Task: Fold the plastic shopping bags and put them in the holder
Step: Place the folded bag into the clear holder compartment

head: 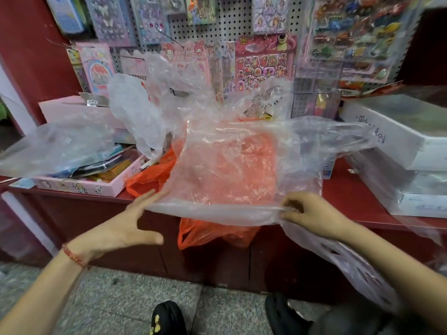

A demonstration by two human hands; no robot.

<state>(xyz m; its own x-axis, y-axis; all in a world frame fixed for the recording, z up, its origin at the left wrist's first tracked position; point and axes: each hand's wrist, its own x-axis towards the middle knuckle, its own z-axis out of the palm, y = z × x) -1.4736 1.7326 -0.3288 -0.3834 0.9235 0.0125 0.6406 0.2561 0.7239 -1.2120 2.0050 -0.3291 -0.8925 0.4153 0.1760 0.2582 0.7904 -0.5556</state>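
Observation:
A clear plastic bag (237, 170) lies spread flat across the red counter, over an orange plastic bag (212, 235) that hangs off the front edge. My right hand (312, 216) pinches the clear bag's near edge at the right. My left hand (130, 226) is flat with fingers apart, its fingertips touching the near edge at the left. More crumpled clear bags (145, 110) are heaped behind. No holder can be made out.
A pink box (79, 186) of small goods sits at the left under another clear bag (53, 146). White boxes (399, 141) are stacked at the right. A pegboard (229, 25) with sticker packs stands behind the red counter (348, 187). My black shoes (167, 317) are on the speckled floor.

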